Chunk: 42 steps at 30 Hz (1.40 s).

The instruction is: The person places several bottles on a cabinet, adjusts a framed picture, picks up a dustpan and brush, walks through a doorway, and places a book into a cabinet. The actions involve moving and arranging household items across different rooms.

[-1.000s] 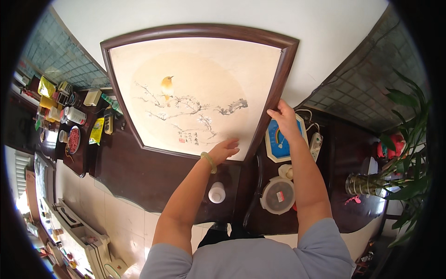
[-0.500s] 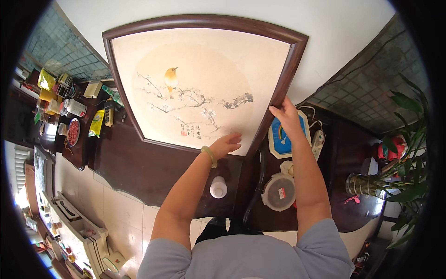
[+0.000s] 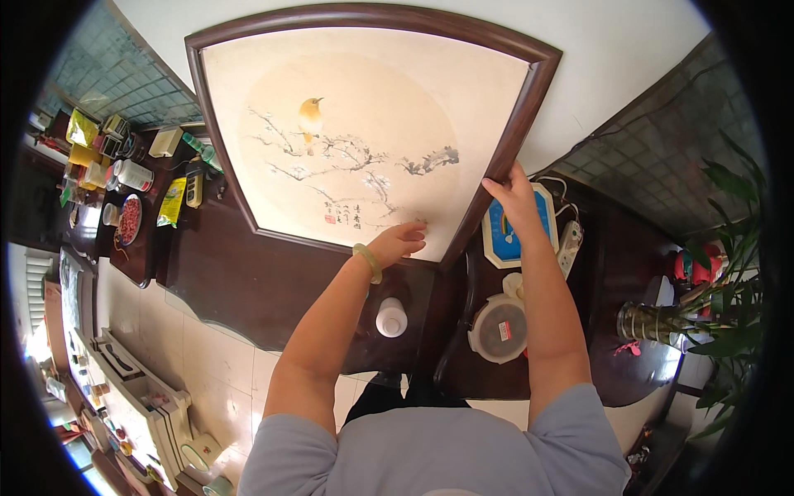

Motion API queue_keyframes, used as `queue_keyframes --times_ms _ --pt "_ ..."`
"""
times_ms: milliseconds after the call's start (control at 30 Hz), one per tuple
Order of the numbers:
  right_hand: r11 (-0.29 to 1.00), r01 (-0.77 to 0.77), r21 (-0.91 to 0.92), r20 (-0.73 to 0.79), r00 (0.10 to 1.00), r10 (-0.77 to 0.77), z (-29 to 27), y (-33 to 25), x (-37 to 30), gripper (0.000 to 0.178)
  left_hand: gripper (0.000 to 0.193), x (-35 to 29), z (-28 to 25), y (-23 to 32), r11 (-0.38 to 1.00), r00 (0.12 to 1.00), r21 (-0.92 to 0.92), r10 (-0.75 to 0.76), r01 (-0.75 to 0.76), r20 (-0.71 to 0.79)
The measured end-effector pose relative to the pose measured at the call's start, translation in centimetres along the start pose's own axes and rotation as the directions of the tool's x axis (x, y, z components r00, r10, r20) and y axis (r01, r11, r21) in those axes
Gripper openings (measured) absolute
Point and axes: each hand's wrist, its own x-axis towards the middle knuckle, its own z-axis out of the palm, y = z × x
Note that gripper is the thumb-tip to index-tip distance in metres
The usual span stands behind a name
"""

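A large framed painting (image 3: 273,74) leans against the white wall in a dark wooden frame; it shows a yellow bird on a blossoming branch. My right hand (image 3: 514,198) grips the frame's right side, its thumb on the front and its fingers mostly hidden behind. At the painting's lower right is my left hand (image 3: 397,243), a pale bangle on its wrist. Its fingers are partly stretched and apart over the picture surface, with nothing visible in them. Whether the fingertips touch the surface, I cannot tell. A white bottle (image 3: 391,317) stands just below that hand.
The dark wooden table (image 3: 273,277) spreads beneath the frame. Beside my right forearm are a blue octagonal item (image 3: 529,219), a power strip (image 3: 569,246) and a round lidded container (image 3: 499,329). A leafy plant in a glass vase (image 3: 649,322) stands right; jars and a dish (image 3: 130,221) sit left.
The whole view has shifted, so the frame and table appear higher. My right hand keeps its grip on the frame's side. The left hand stays by the painting's lower right, its fingers slightly changed.
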Motion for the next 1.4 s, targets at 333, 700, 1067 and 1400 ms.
queue_keyframes --times_ms 333,700,1067,1400 --pt "0.993 -0.089 0.082 -0.027 0.995 0.092 0.6 -0.1 0.5 0.041 0.034 -2.6 -3.5 -0.6 1.0 0.954 -0.015 -0.01 0.006 -0.301" --pt "0.935 -0.035 0.353 -0.115 0.99 0.08 1.6 1.2 1.0 0.035 0.069 -5.1 -7.1 -9.6 0.742 0.802 -0.65 -0.484 0.163 -0.351" --pt "0.895 0.012 0.445 -0.164 0.984 0.068 1.1 0.1 1.3 0.035 0.069 -2.1 -5.7 -7.6 0.695 0.822 -0.707 -0.326 -0.126 -0.467" --pt "0.898 0.037 0.438 -0.115 0.993 0.015 1.1 -0.3 2.3 0.036 0.066 0.4 -8.1 -8.9 0.635 0.847 -0.757 -0.309 -0.155 -0.433"
